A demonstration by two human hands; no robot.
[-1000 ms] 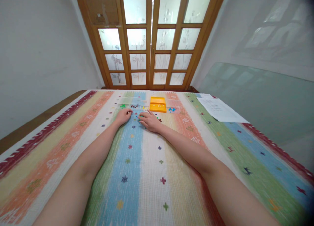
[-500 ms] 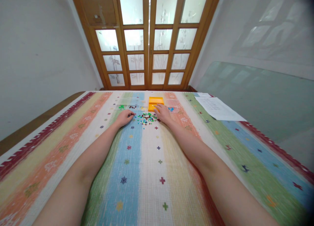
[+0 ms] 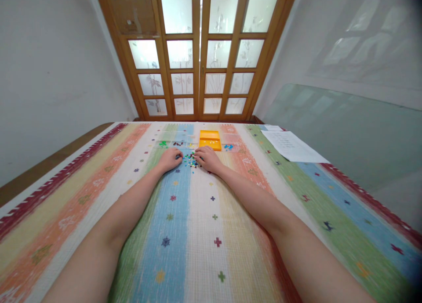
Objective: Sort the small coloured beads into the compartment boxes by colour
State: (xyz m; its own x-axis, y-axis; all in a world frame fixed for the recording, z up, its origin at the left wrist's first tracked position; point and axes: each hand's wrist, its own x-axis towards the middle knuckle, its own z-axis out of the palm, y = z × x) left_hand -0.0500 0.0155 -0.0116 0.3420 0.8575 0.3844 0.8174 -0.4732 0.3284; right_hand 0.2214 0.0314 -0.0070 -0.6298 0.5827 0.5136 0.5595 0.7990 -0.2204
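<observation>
A heap of tiny coloured beads [image 3: 189, 160] lies far out on the striped cloth [image 3: 198, 224]. My left hand [image 3: 170, 158] rests at its left edge with curled fingers touching the beads. My right hand [image 3: 207, 158] lies palm down over the heap's right side, fingers bent onto it. Whether either hand pinches a bead is too small to see. Behind the heap stands an orange tray [image 3: 210, 140]. Clear compartments hold green beads [image 3: 162, 143], dark beads [image 3: 178, 143] and blue beads [image 3: 228, 147].
A white printed sheet [image 3: 292, 146] lies at the right on the cloth. A glass panel [image 3: 346, 131] leans against the right wall. Wooden doors with frosted panes [image 3: 198, 57] stand behind the table's far edge.
My right hand was on the heap, went out to the orange tray, and is back on the right side of the beads. My left hand has barely moved.
</observation>
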